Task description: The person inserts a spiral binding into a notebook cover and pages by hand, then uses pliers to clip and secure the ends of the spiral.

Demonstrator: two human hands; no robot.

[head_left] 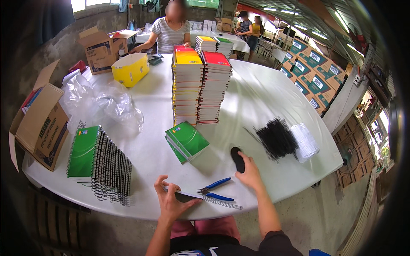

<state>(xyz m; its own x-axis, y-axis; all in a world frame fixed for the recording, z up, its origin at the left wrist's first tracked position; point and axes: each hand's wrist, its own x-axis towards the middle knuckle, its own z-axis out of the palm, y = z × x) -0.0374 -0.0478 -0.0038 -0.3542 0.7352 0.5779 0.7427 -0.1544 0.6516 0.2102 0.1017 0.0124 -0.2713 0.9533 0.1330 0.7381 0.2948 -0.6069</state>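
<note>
Near the table's front edge, my left hand (170,199) grips a notebook (188,197), seen nearly edge-on with a dark face. A thin spiral coil (224,203) runs out from its right end along the table. My right hand (250,173) is closed around the lower end of a black oblong object (237,159); its exact kind is unclear. Between my hands lie blue-handled wire cutters (215,190), jaws toward the notebook. Beyond them rest a few green notebooks (188,141), one on another.
A row of coil-bound green notebooks (100,158) stands at left. Tall notebook stacks (200,85) rise mid-table. Black coils (277,138) lie beside a white bundle (306,143). Plastic bags (102,100), a yellow box (130,69) and cartons (42,121) are left. A person (171,32) works opposite.
</note>
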